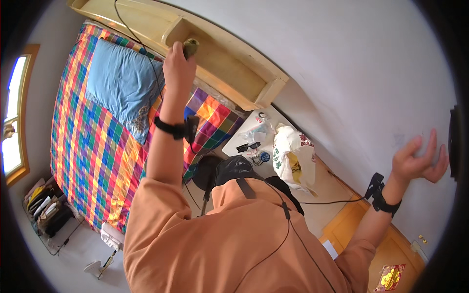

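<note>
My left hand point(179, 68) is raised over the headboard shelf point(234, 66), its fingers closed round a small dark green thing with a yellowish-brown end point(190, 47). Its exact kind does not show. Beneath that arm lies a blue pillow point(122, 78) on the checked bedspread point(93, 146). My right hand point(420, 160) is held out by the pale wall point(361, 78), with fingers apart, slightly curled and holding nothing. Close to its fingertips, a flat black object point(454, 144) is cut off by the view's rim. Black bands circle both wrists.
A white bedside table point(266, 168) holds sunglasses point(248, 146), a plastic bag point(294, 156) and small items. Dark cables point(332, 201) hang near my arms and body. An orange wooden door point(351, 222) stands at lower right, folded clothes point(49, 207) at far left.
</note>
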Available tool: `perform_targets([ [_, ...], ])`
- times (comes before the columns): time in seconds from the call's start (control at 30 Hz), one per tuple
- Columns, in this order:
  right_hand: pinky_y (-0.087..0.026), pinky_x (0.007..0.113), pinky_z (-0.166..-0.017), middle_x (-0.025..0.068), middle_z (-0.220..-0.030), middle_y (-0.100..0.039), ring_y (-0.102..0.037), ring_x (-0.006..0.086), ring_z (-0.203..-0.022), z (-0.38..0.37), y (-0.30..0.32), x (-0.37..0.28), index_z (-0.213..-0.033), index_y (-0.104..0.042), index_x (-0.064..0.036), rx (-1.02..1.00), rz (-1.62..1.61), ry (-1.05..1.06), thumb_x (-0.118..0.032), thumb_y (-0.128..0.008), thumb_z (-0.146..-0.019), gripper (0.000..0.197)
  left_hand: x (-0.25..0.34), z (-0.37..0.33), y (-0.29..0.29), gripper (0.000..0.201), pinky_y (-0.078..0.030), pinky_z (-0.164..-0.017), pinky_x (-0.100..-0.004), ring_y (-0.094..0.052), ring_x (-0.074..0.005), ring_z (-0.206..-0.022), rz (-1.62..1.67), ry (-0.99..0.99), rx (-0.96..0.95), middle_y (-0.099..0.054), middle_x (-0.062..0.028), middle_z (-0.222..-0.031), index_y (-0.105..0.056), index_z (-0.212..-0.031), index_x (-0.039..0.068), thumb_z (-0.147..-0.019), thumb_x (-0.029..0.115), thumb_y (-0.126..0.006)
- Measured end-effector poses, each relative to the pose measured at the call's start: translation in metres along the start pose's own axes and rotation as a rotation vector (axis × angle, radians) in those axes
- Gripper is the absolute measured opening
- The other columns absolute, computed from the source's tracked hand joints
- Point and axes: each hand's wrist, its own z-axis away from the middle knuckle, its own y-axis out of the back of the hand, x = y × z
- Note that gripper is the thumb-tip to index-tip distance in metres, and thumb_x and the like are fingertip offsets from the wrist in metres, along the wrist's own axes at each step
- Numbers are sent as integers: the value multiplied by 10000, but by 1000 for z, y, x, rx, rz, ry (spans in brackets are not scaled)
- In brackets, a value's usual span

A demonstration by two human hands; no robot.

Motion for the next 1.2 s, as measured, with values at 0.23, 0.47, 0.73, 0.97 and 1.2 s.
perform_targets([
  [0.23,-332,331,-1006,129,-1218,-447,-300,227,-1186,3,-12,-10,-1053,-633,-47,109,108,79,-366,-588,-932,344,-36,-50,-78,123,-555,-714,-448,-667,-384,-840,-363,46,-214,-659,-219,-901,-560,-929,19,-811,51,-564],
  [0.47,-336,359,-1011,142,-1198,-436,-281,256,-1183,6,-16,-3,-1074,-588,-44,155,114,121,-406,-560,-932,390,-26,-34,-98,116,-560,-720,-423,-685,-353,-827,-434,69,-339,-691,-196,-838,-666,-799,17,-802,80,-568],
  [0.73,-328,363,-1015,159,-1174,-473,-298,255,-1171,7,-12,-9,-1078,-587,-39,130,107,87,-359,-590,-919,358,-30,-27,-89,146,-547,-747,-435,-672,-364,-804,-343,45,-349,-682,-202,-830,-699,-776,32,-783,75,-560],
  [0.97,-288,393,-1066,193,-1190,-467,-300,254,-1178,13,-9,-9,-1054,-591,-53,105,80,65,-294,-594,-902,284,-54,-36,-79,220,-523,-798,-456,-649,-367,-898,-203,-58,-235,-683,-193,-889,-670,-870,29,-792,235,-672],
  [1.2,-254,270,-951,88,-1157,-470,-300,213,-1126,14,-13,-7,-1029,-636,-57,110,36,20,-311,-644,-882,294,-37,-37,-97,177,-550,-753,-442,-674,-371,-834,-435,9,-239,-688,-203,-865,-631,-855,25,-809,196,-634],
])
